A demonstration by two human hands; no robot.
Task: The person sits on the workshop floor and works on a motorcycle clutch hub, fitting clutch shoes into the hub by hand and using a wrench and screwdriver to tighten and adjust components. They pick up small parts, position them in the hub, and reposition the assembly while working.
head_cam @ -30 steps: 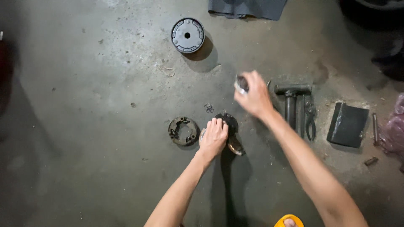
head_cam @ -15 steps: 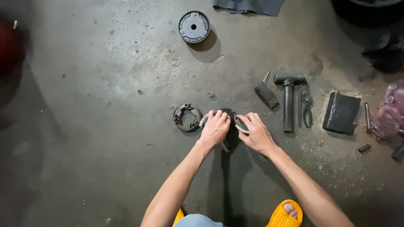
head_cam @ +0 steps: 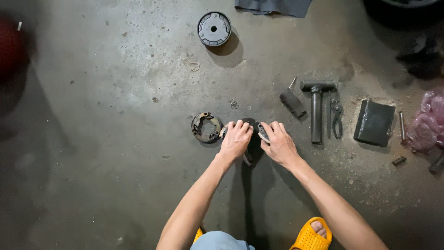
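On the concrete floor, my left hand point(head_cam: 235, 140) and my right hand point(head_cam: 277, 143) press together over a small dark metal part point(head_cam: 250, 123) that shows only between the fingers. My right fingers also grip a small silvery piece point(head_cam: 262, 132) against it. Just left of my left hand lies a round rusty clutch-shoe assembly point(head_cam: 206, 127), apart from the fingers. Most of the held part is hidden under my hands.
A screwdriver with a black handle point(head_cam: 292, 102), a hammer point(head_cam: 317, 109), pliers point(head_cam: 336, 118) and a dark block point(head_cam: 374, 122) lie to the right. A round grey disc point(head_cam: 213, 28) sits farther up. Pink plastic bag point(head_cam: 428, 122) at the right edge. My yellow sandal point(head_cam: 311, 236) is below.
My right hand came down from near the tools with the small silvery piece and joined my left hand on the dark part. The view shifted slightly.
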